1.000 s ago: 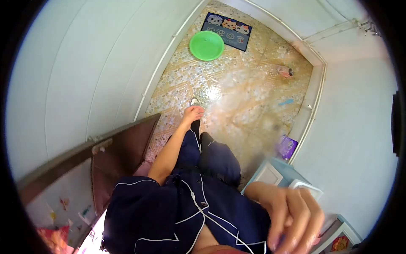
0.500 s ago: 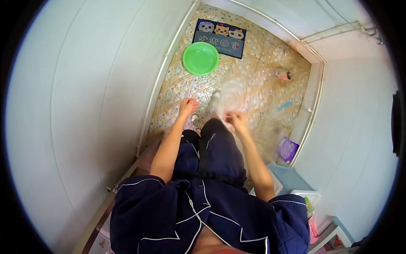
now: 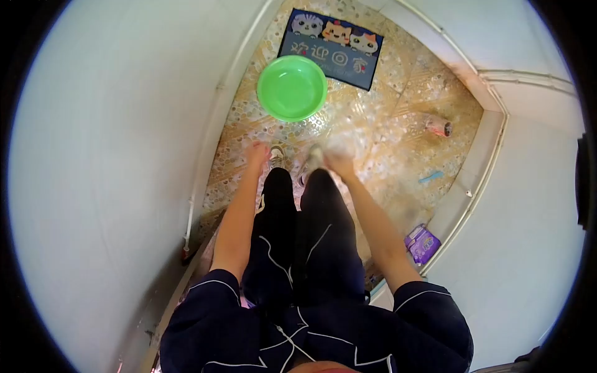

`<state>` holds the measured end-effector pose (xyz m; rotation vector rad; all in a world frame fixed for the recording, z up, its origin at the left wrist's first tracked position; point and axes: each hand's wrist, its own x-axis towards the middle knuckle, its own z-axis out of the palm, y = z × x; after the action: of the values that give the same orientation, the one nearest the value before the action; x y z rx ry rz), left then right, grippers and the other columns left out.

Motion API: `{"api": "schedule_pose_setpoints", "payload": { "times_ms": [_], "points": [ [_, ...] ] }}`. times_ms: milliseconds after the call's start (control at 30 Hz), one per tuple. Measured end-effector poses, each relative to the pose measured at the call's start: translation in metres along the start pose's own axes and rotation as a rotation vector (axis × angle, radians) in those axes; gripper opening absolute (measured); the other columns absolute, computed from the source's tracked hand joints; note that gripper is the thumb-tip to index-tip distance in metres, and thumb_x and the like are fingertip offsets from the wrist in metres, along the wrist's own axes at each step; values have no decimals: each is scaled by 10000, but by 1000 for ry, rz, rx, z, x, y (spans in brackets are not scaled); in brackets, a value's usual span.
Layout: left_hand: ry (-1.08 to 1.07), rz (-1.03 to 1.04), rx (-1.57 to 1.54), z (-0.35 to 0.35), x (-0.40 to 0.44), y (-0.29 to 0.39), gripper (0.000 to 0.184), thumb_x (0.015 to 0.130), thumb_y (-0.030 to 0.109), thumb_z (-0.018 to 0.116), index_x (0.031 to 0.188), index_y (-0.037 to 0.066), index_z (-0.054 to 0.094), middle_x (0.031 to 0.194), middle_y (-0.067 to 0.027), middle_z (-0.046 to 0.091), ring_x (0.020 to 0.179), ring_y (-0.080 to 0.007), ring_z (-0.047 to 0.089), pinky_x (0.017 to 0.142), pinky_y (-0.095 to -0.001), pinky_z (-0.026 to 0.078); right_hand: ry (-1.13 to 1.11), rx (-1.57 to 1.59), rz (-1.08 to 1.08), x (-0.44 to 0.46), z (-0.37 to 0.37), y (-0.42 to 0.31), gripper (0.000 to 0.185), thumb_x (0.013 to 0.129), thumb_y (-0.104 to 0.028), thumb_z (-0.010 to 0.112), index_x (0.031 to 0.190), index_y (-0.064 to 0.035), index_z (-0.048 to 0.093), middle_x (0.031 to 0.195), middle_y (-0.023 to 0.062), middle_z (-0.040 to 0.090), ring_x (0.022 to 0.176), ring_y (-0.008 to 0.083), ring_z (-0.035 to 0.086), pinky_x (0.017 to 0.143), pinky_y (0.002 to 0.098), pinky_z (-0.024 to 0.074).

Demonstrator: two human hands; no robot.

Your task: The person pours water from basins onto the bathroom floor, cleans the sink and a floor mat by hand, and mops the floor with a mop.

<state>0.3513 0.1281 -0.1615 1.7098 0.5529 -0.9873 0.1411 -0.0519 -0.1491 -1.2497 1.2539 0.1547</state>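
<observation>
My left hand (image 3: pixel 258 154) hangs beside a shoe (image 3: pixel 277 156) on the left, its fingers smeared by motion. My right hand (image 3: pixel 339 164) is closed next to the other shoe (image 3: pixel 315 155). A pale, see-through haze (image 3: pixel 339 142) shows at its fingers, too blurred to name. Beyond both hands a green basin (image 3: pixel 292 90) stands on the floor, overlapping the near left corner of a dark mat (image 3: pixel 336 53) with cartoon cats and Chinese characters. Nothing visible lies inside the basin.
The patterned floor (image 3: pixel 398 149) looks shiny. To the right lie a pinkish clear container (image 3: pixel 439 125), a light-blue strip (image 3: pixel 430 176) and a purple packet (image 3: pixel 423 244) by the wall. White pipes (image 3: pixel 491 158) run along the right wall. A pale wall (image 3: pixel 137 155) stands close on the left.
The view has shifted, so the basin and mat look larger. Both shoes now show side by side. My left hand has moved left; my right hand stays by the right shoe.
</observation>
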Motion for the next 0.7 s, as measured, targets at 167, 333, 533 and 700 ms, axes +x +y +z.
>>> {"api": "schedule_pose_setpoints", "payload": {
  "times_ms": [167,333,533,700],
  "points": [
    [-1,-56,24,34,112,-37,256,770,187,627,866,-26,523,796,-90,529,671,-168,545,540,-333,485,0,-494,-226,136,22,51,356,813,-235,535,983,73,595,816,170,656,655,204,655,644,300,501],
    [8,-121,14,56,231,-90,306,776,210,643,916,-23,502,838,-110,525,771,-184,538,630,-355,490,1,-486,-262,241,48,94,549,781,-314,588,1184,48,500,1068,230,590,1001,306,581,843,349,451],
    [-154,-78,-114,77,313,-100,319,813,112,607,1085,-1,486,1018,-105,530,909,-210,541,806,-364,464,43,-182,-303,274,77,53,412,827,-236,567,1187,-46,507,1075,163,586,1034,300,535,910,395,399],
    [-117,62,-284,97,259,-50,333,768,41,581,1085,2,487,929,-104,561,885,-195,553,705,-332,475,35,508,110,259,86,27,425,750,-109,624,1129,4,468,1010,116,546,916,205,533,702,343,477]
  ]
}}
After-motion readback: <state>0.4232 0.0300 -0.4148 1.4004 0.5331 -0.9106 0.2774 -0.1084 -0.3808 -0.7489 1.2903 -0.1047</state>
